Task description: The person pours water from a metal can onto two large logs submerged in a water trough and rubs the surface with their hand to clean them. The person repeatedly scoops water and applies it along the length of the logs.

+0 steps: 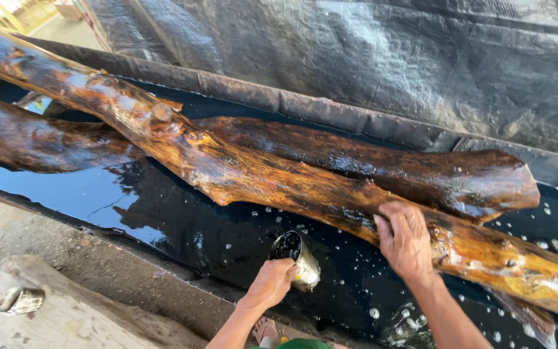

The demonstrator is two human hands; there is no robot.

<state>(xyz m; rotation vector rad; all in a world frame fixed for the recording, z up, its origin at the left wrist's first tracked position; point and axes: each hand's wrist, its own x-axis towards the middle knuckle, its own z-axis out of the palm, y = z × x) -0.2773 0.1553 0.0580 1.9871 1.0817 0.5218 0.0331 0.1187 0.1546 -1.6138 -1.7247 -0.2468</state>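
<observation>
An outdoor wood-treatment yard: wet logs (247, 171) lie in a trough (330, 113) lined with black sheeting and filled with dark liquid (182, 223), beside bare ground (27, 226).

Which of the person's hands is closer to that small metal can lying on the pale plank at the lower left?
The left hand. It holds a metal cup over the dark liquid, right of the can. The right hand rests on the wet log, farther right.
</observation>
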